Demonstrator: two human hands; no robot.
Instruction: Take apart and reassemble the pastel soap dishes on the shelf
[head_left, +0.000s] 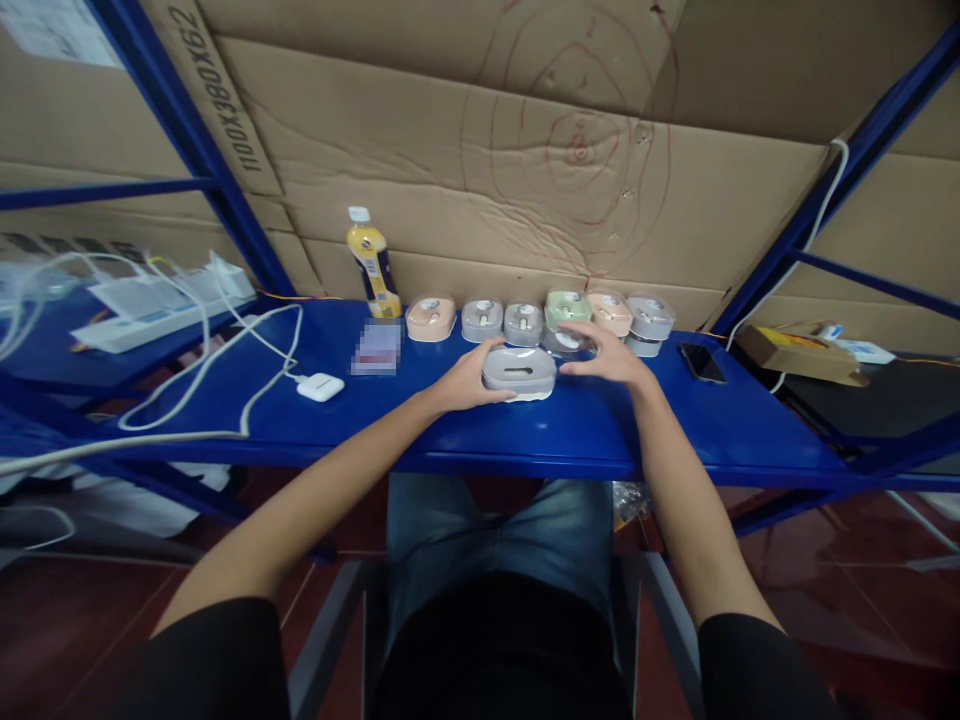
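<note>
A grey oval box (517,372) with a slot in its top sits near the middle of the blue tabletop. My left hand (466,380) grips it from the left, thumb in front and fingers behind. Just right of and behind the box, a clear plastic lid (568,343) with a round label is between the thumb and fingers of my right hand (609,358). Behind both hands stands a row of similar lidded boxes: a peach box (430,319), grey boxes (482,320) (523,324), a green box (567,308), another peach box (610,313) and stacked grey boxes (649,320).
A yellow drink bottle (373,265) stands behind a blurred packet (378,347). White cables and an earbud case (320,387) lie on the left, by a power strip (161,310). Right of the boxes is a phone (703,363). Cardboard (420,130) walls the back; blue posts (202,160) frame it.
</note>
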